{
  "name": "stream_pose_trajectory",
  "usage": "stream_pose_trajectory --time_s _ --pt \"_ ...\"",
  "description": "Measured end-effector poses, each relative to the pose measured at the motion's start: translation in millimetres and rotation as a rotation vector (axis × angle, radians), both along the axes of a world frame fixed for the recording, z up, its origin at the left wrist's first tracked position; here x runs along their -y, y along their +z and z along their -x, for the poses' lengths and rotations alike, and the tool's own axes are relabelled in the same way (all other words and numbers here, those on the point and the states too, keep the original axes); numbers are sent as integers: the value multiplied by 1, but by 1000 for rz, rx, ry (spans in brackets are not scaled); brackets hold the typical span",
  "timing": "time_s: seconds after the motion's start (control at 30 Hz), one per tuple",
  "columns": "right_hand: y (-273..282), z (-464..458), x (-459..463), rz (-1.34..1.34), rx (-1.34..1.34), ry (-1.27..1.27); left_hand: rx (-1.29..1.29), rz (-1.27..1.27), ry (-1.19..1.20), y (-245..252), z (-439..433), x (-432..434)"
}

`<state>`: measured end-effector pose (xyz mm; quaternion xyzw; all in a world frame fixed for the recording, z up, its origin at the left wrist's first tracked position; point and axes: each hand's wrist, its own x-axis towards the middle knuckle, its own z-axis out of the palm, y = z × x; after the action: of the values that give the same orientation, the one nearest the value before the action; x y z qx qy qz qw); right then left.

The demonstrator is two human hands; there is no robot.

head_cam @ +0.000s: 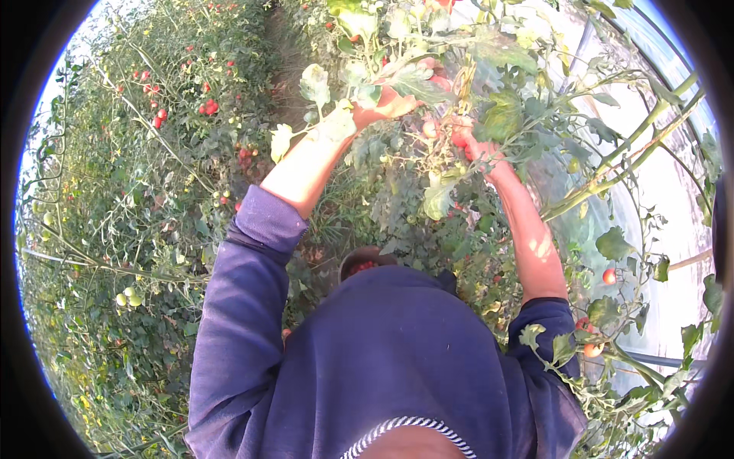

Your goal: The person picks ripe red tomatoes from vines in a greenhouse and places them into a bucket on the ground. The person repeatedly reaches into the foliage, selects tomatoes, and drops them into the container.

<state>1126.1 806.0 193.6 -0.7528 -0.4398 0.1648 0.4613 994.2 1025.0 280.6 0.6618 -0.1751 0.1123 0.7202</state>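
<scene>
My left hand [390, 103] reaches up into the tomato plant, partly covered by leaves. Red tomatoes [440, 82] hang just beyond its fingers; whether it grips anything is hidden. Lower and to the right, the fingers of my right hand [486, 156] close on a red tomato [460, 136] in a cluster. A paler tomato [430, 128] hangs beside that one, to its left. Dry, yellowed stems [465, 86] run down between my two hands.
A bucket-like container [351, 259] holding red fruit stands below, partly hidden by my body. Thick tomato stems [602, 178] cross at right before clear plastic sheeting [625, 201]. Dense tomato plants [166, 189] line the left, beside a soil path [285, 51].
</scene>
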Motion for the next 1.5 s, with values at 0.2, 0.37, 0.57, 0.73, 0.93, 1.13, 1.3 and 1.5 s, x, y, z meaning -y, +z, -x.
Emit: stream_pose_trajectory --time_s 0.2,0.37,0.57,0.73,0.93,1.13,1.3,1.5 --pt "4 26 -5 4 -445 70 -74 -404 599 9 24 35" --pt "-2 24 -13 75 -650 228 -236 -361 549 21 26 35" --pt "-12 16 -16 92 -529 210 -257 -181 274 21 27 30" --pt "9 29 -12 38 -736 218 -74 -96 418 2 24 36" --pt "-6 14 -22 121 -760 316 -73 -706 1147 -31 27 21" --pt "-83 -5 -35 -271 -723 188 -120 280 965 -74 48 7" --pt "-33 4 -25 77 -595 378 -788 53 626 -81 51 29" --pt "22 43 -17 95 -356 319 -529 16 422 -57 53 58"
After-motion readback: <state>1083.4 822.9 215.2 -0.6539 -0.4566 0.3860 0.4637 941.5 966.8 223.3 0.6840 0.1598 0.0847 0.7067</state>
